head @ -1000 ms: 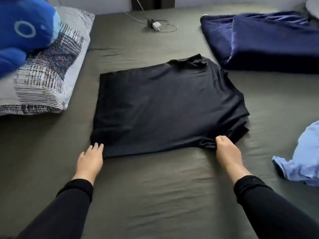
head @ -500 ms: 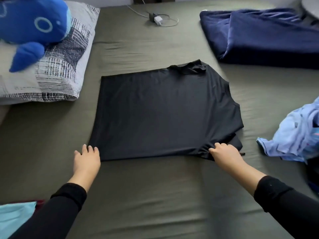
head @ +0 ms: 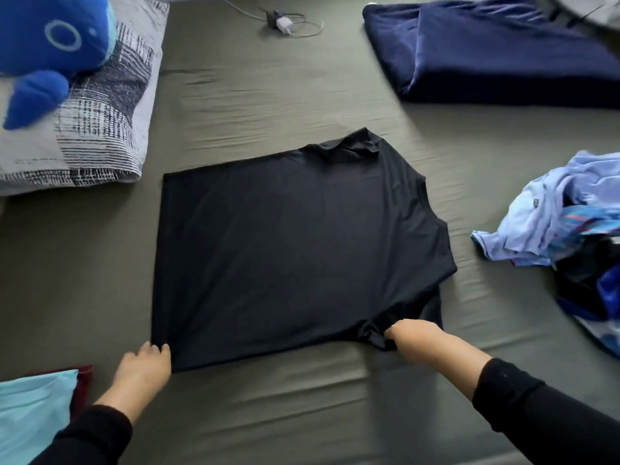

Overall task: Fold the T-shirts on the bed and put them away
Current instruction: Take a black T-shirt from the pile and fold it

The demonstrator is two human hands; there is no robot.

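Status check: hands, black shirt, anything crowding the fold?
Left hand at the black T-shirt near-left corner, grip unclear. Right hand pinches bunched near-right corner. Shirt part-folded, flat. Light-blue clothes pile lies apart, right.

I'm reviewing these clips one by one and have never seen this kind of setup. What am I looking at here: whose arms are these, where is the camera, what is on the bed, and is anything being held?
There is no machine: a person in black sleeves works with bare hands. The single picture comes from a camera worn on the head, looking forward and down.

On the olive bed sheet lies a half-folded black T-shirt. The left hand touches its near left corner; whether it grips is hard to tell. The right hand pinches bunched fabric at the near right corner.

Around it: a patterned pillow with a blue plush toy on it at far left, a folded navy blanket at far right, a charger with cable at the far end, a crumpled pile of light blue clothes on the right, and turquoise fabric at the near left.
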